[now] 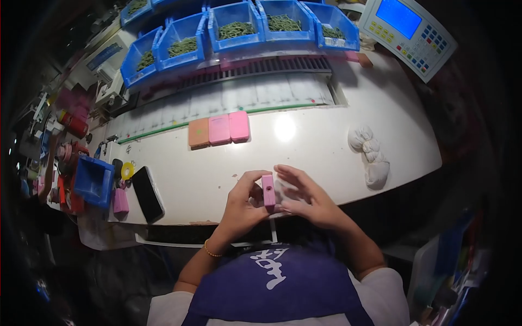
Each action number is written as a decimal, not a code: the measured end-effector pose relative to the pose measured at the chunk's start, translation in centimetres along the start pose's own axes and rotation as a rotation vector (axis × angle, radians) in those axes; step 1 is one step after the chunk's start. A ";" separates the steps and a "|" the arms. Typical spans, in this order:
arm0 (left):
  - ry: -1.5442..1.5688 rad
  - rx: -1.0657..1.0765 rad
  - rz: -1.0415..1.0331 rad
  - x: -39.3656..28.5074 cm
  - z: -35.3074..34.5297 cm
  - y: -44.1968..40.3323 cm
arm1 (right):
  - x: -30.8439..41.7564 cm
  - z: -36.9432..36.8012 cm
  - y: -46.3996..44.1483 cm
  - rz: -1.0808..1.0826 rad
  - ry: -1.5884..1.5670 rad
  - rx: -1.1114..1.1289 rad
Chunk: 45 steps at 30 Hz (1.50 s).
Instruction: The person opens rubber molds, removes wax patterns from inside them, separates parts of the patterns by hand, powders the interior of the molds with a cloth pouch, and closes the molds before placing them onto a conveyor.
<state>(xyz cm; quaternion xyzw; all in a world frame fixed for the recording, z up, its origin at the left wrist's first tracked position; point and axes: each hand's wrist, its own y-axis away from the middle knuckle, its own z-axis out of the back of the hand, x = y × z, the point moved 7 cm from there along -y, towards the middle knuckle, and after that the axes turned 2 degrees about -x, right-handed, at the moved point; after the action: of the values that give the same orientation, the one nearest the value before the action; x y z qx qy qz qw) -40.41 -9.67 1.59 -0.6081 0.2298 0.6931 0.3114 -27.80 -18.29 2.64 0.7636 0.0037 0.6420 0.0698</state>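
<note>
A pink rubber mold [268, 198], a small slab with a round hole in its narrow side, is held edge-on above the table's front edge. My left hand [242, 205] grips it from the left between thumb and fingers. On the other side, my right hand [315, 204] is open, fingers apart, its thumb close to the mold's lower end; whether it touches I cannot tell. Farther back, two pink molds [229, 127] and a brown-orange mold [199, 133] lie side by side on the white table [315, 146].
Blue bins [235, 41] holding green pieces line the back. A keypad panel with a blue screen [399, 19] stands back right. Knotted white cloth [372, 157] lies right. On the left are a phone [148, 194], a yellow ring [127, 170] and an upright blue bin [93, 180].
</note>
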 end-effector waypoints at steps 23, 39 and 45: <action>0.090 -0.179 -0.195 0.9 -0.9 0.5 | -2.6 -2.0 -0.5 0.106 0.162 -0.251; 0.177 -0.378 0.019 2.7 2.9 2.0 | -2.6 1.8 -2.1 0.166 0.458 -0.492; -0.115 -0.259 0.063 0.8 5.0 1.2 | -1.6 0.5 -2.4 0.376 0.639 -0.413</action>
<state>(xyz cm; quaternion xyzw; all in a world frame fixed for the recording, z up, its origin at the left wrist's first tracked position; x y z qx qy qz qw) -44.86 -6.89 1.54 -0.5950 0.1392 0.7601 0.2211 -27.39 -16.11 0.71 0.4835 -0.2432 0.8351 0.0983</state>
